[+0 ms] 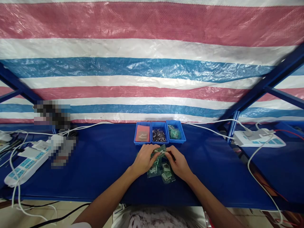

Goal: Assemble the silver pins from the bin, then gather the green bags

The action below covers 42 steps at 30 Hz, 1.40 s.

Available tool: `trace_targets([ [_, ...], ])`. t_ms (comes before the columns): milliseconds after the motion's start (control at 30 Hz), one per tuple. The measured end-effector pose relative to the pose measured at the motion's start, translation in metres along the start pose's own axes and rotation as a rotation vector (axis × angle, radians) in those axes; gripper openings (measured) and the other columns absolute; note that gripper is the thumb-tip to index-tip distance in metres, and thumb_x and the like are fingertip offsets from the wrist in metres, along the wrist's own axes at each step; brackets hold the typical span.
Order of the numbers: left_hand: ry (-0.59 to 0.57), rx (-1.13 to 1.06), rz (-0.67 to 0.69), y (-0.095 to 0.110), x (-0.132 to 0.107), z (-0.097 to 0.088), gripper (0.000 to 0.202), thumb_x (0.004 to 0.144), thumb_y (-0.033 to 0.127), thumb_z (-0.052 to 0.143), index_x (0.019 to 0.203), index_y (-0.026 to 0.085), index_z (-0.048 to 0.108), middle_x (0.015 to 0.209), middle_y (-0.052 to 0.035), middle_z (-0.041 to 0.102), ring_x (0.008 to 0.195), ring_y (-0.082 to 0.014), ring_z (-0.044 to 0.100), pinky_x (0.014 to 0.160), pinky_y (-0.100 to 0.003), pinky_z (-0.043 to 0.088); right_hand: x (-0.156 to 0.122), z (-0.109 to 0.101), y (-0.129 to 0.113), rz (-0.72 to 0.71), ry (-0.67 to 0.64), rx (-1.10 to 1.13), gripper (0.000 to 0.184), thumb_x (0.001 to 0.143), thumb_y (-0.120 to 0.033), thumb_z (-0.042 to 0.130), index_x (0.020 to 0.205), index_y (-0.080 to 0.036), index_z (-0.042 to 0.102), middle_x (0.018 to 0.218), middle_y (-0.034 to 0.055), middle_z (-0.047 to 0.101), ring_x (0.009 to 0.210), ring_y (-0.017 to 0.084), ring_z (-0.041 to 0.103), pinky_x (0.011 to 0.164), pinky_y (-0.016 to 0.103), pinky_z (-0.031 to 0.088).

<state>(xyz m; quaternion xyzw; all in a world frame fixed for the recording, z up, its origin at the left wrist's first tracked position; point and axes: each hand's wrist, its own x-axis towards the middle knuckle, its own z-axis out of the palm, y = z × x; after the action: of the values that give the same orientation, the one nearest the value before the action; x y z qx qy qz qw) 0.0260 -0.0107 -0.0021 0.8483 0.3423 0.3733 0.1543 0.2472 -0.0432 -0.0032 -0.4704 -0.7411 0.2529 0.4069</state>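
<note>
Both hands meet over a small clear-green plastic bag [162, 148], just in front of the blue bins. My left hand [145, 157] pinches its left side between thumb and fingers. On the other side my right hand [178, 161] grips the bag's right edge, thumb against fingers. Small pale pieces show through the plastic, too small to name. More such bags lie on the table below the hands: one filled bag [155, 169] under the left fingers and another filled bag [167, 173] beside the right thumb.
Three blue bins stand behind the hands: a left bin [136, 141] with pink and tan items, a middle bin [159, 143] of metal pins, a right bin [182, 138] with green plastic bags. White power strips lie left [26, 167] and right [257, 139], trailing cables. A striped sheet [152, 72] hangs behind.
</note>
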Motion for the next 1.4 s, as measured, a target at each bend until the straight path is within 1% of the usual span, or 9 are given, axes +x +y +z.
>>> trace_targets([
  [267,0.004,0.053,0.058,-0.004,0.000,-0.002,0.038,0.112,0.019,0.045,0.147,0.028,0.054,0.115,-0.0083,0.067,0.103,-0.0227,0.063,0.089,-0.038,0.047,0.001,0.000,0.002,0.022,0.034,0.021,0.021,0.113,-0.033,0.044,0.100,-0.024,0.059,0.086,0.0018,0.058,0.074,0.019,0.056,0.068,0.031,0.044],
  [433,0.006,0.087,0.120,-0.008,-0.001,0.000,0.046,0.108,0.011,0.044,0.149,0.031,0.053,0.121,-0.0092,0.063,0.106,-0.0227,0.061,0.091,-0.038,0.047,0.000,0.000,0.005,0.064,0.073,0.041,0.023,0.113,-0.035,0.044,0.097,-0.025,0.057,0.081,-0.0003,0.051,0.067,0.018,0.050,0.063,0.030,0.041],
  [567,0.034,0.143,0.107,-0.006,0.001,-0.001,0.032,0.107,0.021,0.055,0.137,0.028,0.062,0.117,-0.0090,0.064,0.101,-0.0231,0.061,0.086,-0.038,0.045,-0.001,0.000,0.004,0.046,0.051,0.029,0.023,0.112,-0.036,0.045,0.096,-0.025,0.057,0.080,-0.0003,0.051,0.066,0.018,0.050,0.062,0.031,0.041],
  [667,0.056,0.178,0.041,-0.003,0.002,-0.002,0.021,0.108,0.029,0.058,0.126,0.027,0.068,0.104,-0.0065,0.067,0.093,-0.0225,0.060,0.082,-0.038,0.042,-0.001,-0.001,0.003,0.009,0.074,0.004,0.018,0.111,-0.033,0.048,0.101,-0.025,0.060,0.088,0.0026,0.057,0.071,0.019,0.056,0.064,0.032,0.045],
  [800,0.046,0.169,-0.029,-0.001,0.004,-0.004,0.022,0.111,0.036,0.054,0.118,0.023,0.070,0.090,-0.0045,0.066,0.092,-0.0232,0.058,0.082,-0.038,0.040,0.001,-0.003,0.003,-0.053,0.119,-0.045,0.016,0.109,-0.028,0.053,0.107,-0.026,0.069,0.117,0.0106,0.065,0.095,0.024,0.066,0.079,0.038,0.054],
  [900,0.033,0.150,-0.032,-0.001,0.004,-0.003,0.024,0.112,0.036,0.051,0.116,0.020,0.068,0.090,-0.0052,0.066,0.093,-0.0234,0.056,0.081,-0.038,0.040,0.002,-0.003,0.004,-0.136,0.119,-0.089,0.014,0.107,-0.024,0.059,0.110,-0.027,0.072,0.131,0.0108,0.067,0.115,0.029,0.064,0.095,0.046,0.054],
  [1000,0.040,0.155,-0.031,-0.002,0.003,-0.001,0.027,0.113,0.037,0.048,0.106,0.019,0.066,0.085,-0.0047,0.062,0.088,-0.0225,0.053,0.079,-0.037,0.040,0.003,-0.003,0.005,-0.202,0.125,-0.123,0.014,0.104,-0.021,0.064,0.112,-0.028,0.072,0.125,0.0088,0.072,0.113,0.029,0.065,0.095,0.048,0.053],
  [1100,0.042,0.133,-0.019,-0.002,0.004,0.000,0.029,0.113,0.037,0.047,0.095,0.019,0.062,0.082,-0.0042,0.059,0.084,-0.0219,0.051,0.078,-0.037,0.041,0.002,-0.002,0.006,-0.191,0.146,-0.135,0.014,0.104,-0.020,0.064,0.113,-0.028,0.070,0.114,0.0081,0.076,0.110,0.030,0.066,0.090,0.048,0.054],
  [1400,-0.057,-0.114,-0.102,0.004,0.006,0.000,0.040,0.113,0.041,0.047,0.079,0.021,0.048,0.074,-0.0003,0.049,0.076,-0.0186,0.050,0.065,-0.031,0.039,0.000,-0.001,0.007,-0.152,0.164,-0.168,0.014,0.106,-0.017,0.056,0.112,-0.027,0.064,0.108,0.0081,0.072,0.101,0.029,0.063,0.086,0.045,0.050],
])
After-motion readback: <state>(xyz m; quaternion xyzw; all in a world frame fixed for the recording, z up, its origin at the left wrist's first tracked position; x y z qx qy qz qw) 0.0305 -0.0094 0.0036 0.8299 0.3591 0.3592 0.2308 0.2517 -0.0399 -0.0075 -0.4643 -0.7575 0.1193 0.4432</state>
